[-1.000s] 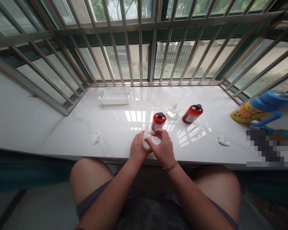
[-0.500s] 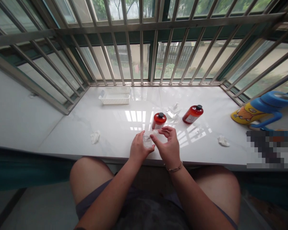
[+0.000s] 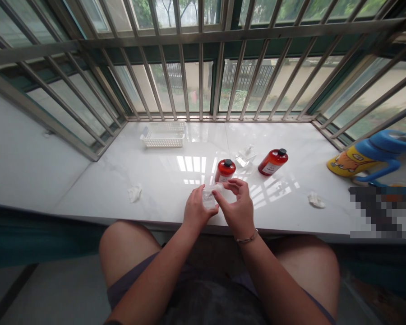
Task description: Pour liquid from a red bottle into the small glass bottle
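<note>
**Both hands on small clear jar at counter's near edge**

Left hand [image 3: 196, 208] was wrapped round a small clear jar [image 3: 208, 197], fingers closed on its side. Right hand [image 3: 236, 205] met it from 3 o'clock, thumb and forefinger pinched on the jar's top; the other fingers curled above. Hands were together, touching at the jar. Whether a lid was on it: couldn't tell, too small and see-through.

Jar sat low over the white counter [image 3: 162, 180], near its front edge, dead centre.

Around it:
- Amber bottle [image 3: 224, 170] with black cap, upright, just beyond the hands at 12 o'clock.
- Second amber bottle [image 3: 272, 161], black cap, at 2 o'clock, well apart from the first.
- Clear pump bottle [image 3: 245, 156] between the two, slightly further back.
- White basket [image 3: 163, 134] far at 11 o'clock, by the window bars.
- Crumpled tissue [image 3: 134, 193] at 9 o'clock; another wad [image 3: 316, 199] at 3 o'clock.
- Blue and yellow kids' flask [image 3: 368, 156] on its side at the far right.

A thin bracelet [image 3: 246, 237] was on the right wrist.
</note>
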Motion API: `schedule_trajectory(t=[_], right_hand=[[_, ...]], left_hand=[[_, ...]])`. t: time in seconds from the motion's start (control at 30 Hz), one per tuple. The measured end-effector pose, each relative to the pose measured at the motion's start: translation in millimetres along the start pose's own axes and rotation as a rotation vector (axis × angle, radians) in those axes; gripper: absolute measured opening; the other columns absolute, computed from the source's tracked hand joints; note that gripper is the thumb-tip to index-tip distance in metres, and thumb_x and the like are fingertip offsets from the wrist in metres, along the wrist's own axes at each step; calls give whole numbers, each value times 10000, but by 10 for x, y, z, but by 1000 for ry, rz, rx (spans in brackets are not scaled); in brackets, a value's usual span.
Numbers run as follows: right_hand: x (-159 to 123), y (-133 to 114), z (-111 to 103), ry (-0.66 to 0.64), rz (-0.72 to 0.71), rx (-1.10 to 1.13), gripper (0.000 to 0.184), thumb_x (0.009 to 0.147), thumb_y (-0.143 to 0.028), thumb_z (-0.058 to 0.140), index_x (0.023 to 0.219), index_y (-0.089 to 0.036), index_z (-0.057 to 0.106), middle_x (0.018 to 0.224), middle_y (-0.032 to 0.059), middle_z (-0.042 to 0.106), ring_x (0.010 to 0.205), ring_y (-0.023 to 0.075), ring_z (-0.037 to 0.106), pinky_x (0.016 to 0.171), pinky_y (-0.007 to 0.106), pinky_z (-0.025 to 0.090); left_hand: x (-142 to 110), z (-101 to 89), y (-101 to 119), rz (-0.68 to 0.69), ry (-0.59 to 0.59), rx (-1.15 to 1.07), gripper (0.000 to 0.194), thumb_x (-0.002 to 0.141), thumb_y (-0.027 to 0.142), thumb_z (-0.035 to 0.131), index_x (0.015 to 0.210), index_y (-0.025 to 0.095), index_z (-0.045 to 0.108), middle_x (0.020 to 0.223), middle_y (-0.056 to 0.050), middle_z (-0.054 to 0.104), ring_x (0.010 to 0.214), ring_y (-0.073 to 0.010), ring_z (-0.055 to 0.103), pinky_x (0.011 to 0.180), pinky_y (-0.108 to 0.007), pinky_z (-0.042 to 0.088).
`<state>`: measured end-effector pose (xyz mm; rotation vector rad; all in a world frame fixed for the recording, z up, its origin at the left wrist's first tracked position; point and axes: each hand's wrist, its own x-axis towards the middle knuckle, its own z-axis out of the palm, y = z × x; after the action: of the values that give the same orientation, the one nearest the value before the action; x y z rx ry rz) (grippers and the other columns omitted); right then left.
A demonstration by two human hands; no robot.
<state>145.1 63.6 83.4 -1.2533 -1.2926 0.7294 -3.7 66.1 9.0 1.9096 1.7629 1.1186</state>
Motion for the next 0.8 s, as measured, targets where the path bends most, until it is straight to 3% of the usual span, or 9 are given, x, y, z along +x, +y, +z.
schedule_trajectory(t=[0.17, 0.33, 0.5, 0.8], right_hand=[[11, 70, -5, -1, -4, -31, 549, 851, -453, 862, 1281, -264, 578, 1174, 89, 782, 1108, 291, 773, 1034, 509, 587], [14, 77, -53, -56, -237, -206, 445, 942, -388, 794, 1348, -306, 631, 1167, 57, 782, 1102, 274, 743, 1044, 515, 567], [29, 93, -67, -40, -421, -271, 245, 1005, -338, 731, 1249, -311, 729, 1128, 60, 790, 1066, 276, 701, 962, 501, 580], [38, 129, -28, 2, -483, -252, 178, 981, -308, 768, 1157, -310, 749, 1048, 48, 804, 1026, 282, 702, 942, 521, 587]], left_hand=[[1, 6, -5, 8, -2, 15, 908, 673, 277, 952, 1459, 213, 504, 1333, -145, 678, 1233, -359, 684, 1074, -544, 592], [4, 6, 1, 5, -1, 23, 914, 664, 263, 958, 1459, 213, 510, 1344, -143, 679, 1249, -357, 682, 1096, -544, 585], [-3, 12, 0, -4, -1, 12, 899, 681, 268, 954, 1460, 213, 509, 1358, -143, 673, 1275, -359, 672, 1115, -551, 573], [4, 1, 6, 1, -7, 5, 883, 689, 249, 933, 1461, 213, 507, 1365, -147, 671, 1280, -362, 672, 1123, -553, 567]])
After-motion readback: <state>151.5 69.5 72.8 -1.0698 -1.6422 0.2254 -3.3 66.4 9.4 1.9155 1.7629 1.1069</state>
